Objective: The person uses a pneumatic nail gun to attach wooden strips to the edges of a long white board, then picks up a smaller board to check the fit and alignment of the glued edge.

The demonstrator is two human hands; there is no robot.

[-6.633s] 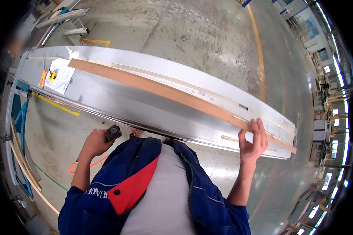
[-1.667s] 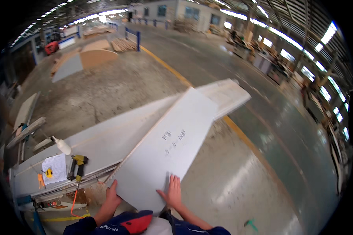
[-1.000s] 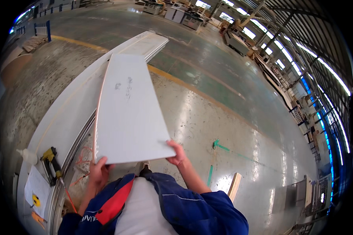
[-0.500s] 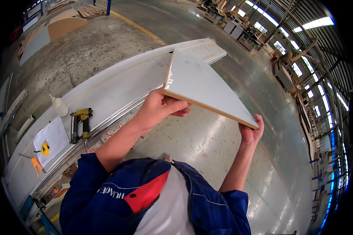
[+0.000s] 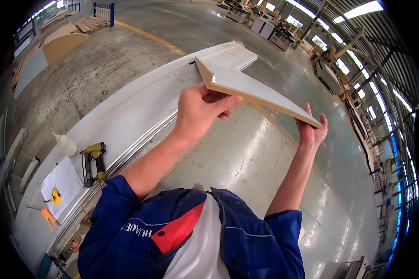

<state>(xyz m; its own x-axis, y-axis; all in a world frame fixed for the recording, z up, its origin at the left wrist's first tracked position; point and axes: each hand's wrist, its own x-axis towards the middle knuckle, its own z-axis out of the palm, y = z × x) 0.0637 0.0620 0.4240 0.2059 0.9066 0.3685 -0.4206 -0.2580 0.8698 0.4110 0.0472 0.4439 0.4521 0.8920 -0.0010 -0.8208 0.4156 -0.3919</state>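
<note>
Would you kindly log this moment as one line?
left hand: holding white panel, near left corner | right hand: holding near right corner | nail gun, bottle, paper: on table | far-end contact: unclear

A woodworking workshop is indicated. Machines (image 5: 263, 28) are lined up at one o'clock, cut boards (image 5: 64, 48) laid at ten

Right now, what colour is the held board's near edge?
The board's near edge is tan-brown; the head view shows it best.
</note>
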